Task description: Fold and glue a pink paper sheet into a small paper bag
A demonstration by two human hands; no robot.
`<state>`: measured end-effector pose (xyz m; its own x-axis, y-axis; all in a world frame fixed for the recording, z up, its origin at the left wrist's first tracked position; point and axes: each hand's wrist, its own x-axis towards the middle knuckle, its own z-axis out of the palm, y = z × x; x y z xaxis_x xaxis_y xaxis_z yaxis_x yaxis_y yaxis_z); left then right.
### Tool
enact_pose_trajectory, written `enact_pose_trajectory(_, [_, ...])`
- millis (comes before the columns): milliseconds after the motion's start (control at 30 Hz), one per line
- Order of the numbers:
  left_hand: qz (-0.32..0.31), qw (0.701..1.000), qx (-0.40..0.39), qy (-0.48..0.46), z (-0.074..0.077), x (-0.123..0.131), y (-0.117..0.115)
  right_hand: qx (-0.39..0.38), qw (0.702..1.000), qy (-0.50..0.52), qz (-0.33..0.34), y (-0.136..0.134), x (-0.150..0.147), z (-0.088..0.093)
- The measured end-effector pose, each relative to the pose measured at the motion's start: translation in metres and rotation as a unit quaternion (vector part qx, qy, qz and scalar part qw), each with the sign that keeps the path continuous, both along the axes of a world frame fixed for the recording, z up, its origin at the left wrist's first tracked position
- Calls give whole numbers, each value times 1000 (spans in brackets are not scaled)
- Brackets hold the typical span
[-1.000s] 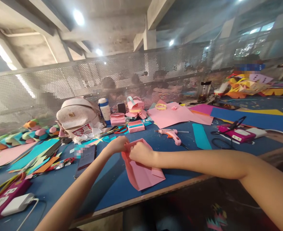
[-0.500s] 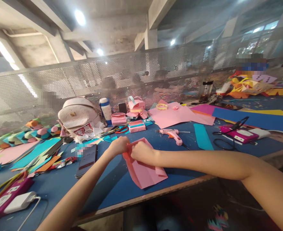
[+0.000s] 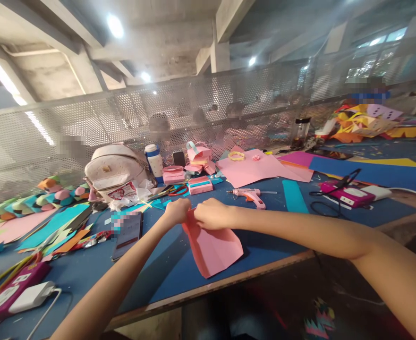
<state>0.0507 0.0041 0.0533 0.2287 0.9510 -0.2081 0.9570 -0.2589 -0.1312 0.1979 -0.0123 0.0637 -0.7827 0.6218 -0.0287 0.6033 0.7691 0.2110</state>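
Note:
A creased sheet of pink paper (image 3: pixel 216 252) with upturned edges lies tilted near the table's front edge. My left hand (image 3: pixel 177 211) is closed on its far left corner. Right beside it, my right hand (image 3: pixel 211 213) grips the far edge of the same paper, fingers curled and partly hidden. Just beyond my right forearm rests a pink glue gun (image 3: pixel 252 195). Behind my hands sits a small pink paper box (image 3: pixel 200 186) with a blue strip on top.
A phone (image 3: pixel 129 235) lies left of my left forearm. Purple power strips (image 3: pixel 347 194) with cables sit at right and front left. A white backpack (image 3: pixel 117 165), a bottle (image 3: pixel 154 163) and pink paper sheets (image 3: pixel 243 172) line the back, before a perforated metal screen (image 3: pixel 179 101).
My right hand has shifted slightly up and right along the paper's far edge. The folded flap at the paper's right side no longer shows. The view has moved a little.

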Motion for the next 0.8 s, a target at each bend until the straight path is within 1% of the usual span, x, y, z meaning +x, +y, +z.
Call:
enact_pose_trajectory(100, [2, 1000, 11, 1, 1, 2, -2, 39, 998, 36, -32, 5, 2, 12])
enact_pose_trajectory(167, [3, 1000, 10, 0, 1, 3, -2, 51, 996, 39, -57, 14, 3, 14])
enact_pose_trajectory(267, [4, 1000, 6, -1, 0, 3, -3, 14, 997, 6, -74, 32, 2, 9])
enact_pose_trajectory(333, [1, 1000, 5, -7, -2, 2, -1, -16, 997, -13, -72, 44, 0, 3])
enact_pose_trajectory(433, [-5, 1000, 8, -23, -7, -4, 2, -32, 997, -19, -64, 55, -1, -3])
enact_pose_trajectory(600, [-13, 999, 6, -42, -11, -11, 5, -36, 998, -24, -46, 57, 0, -5])
enact_pose_trajectory(800, [-20, 999, -2, -26, -4, -6, 1, -57, 995, -69, -40, 54, 1, 2])
